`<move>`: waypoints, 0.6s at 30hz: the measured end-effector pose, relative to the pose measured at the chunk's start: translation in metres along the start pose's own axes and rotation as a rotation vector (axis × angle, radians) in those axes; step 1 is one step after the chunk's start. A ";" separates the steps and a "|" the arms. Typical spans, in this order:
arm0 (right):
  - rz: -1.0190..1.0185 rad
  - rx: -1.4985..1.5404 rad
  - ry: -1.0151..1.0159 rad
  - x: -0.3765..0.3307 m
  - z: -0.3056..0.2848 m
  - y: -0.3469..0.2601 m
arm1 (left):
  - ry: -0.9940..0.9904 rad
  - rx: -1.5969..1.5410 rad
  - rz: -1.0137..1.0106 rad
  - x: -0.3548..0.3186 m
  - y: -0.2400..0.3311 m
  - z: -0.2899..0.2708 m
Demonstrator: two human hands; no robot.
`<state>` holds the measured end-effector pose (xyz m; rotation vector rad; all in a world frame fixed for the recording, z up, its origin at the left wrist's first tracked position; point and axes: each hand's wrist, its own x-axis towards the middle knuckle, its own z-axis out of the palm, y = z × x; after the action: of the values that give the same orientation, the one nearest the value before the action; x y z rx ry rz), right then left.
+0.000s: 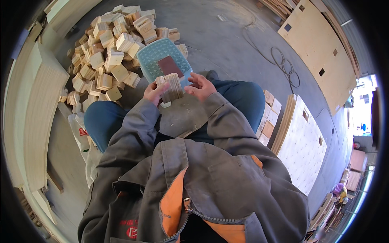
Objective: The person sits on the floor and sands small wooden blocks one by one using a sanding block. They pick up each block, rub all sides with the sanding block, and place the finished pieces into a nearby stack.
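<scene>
My left hand (154,92) is closed on a stack of plywood blocks (172,87), gripping it by its left side with the layered edges showing. To the right of the stack, my right hand (200,86) has its fingers apart and bent, with a small gap between it and the wood. Just beyond both hands is a light blue plastic stool (154,52) with a textured top. On the stool lies a dark red-brown flat rectangular piece (170,66), perhaps sandpaper; its kind is hard to make out.
A big heap of plywood blocks (111,48) lies beyond my left knee. Blocks in neat rows (267,117) and stacked plywood sheets (302,141) stand at my right. Tall board stacks (34,117) line the left. A cable (279,60) coils on the floor; a white sack (87,150) sits by my left leg.
</scene>
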<state>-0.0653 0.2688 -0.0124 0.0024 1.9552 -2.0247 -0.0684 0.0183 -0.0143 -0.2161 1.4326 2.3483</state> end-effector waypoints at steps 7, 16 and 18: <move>-0.181 -0.334 -0.001 -0.015 0.036 -0.010 | 0.097 0.023 0.031 0.011 -0.017 -0.009; -0.218 -0.319 0.414 -0.013 0.024 -0.022 | -0.254 -0.186 -0.072 -0.008 0.004 0.004; -0.263 -0.089 0.391 -0.001 0.004 -0.008 | -0.270 -0.223 -0.070 -0.004 0.007 0.013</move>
<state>-0.0656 0.2648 -0.0038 0.1380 2.3930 -2.2329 -0.0670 0.0259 -0.0010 -0.0059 1.0222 2.3712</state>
